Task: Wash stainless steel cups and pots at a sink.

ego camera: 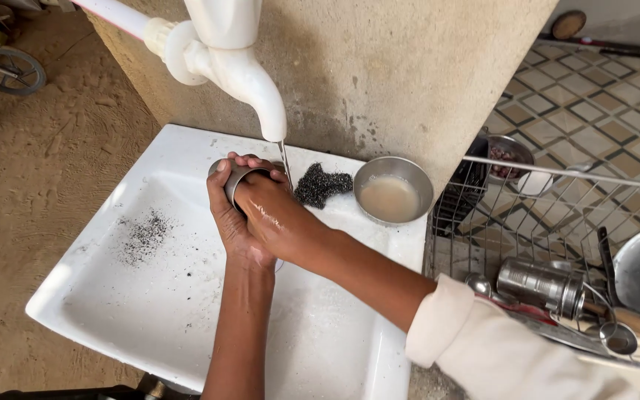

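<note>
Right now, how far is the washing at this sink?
Looks done: a steel container, a ladle and other utensils lie in the wire rack.
In hand: the left hand holds a steel cup under the thin stream from the white tap; the right hand rubs it.
Left: a steel bowl of cloudy liquid and a dark scrubber sit on the sink rim; dark specks remain in the basin.

A rough, grey-beige concrete wall (379, 67) rises behind a white rectangular ceramic sink (112, 296) – daylight falls bright on its rim. Packed brown earth floor (46, 170) at left, w/ a bicycle wheel (12, 70) in the top corner. At right, floor tiles in a tan-and-grey diamond pattern (594, 111) – a wire dish rack (527, 215) stands nr the sink.
</note>
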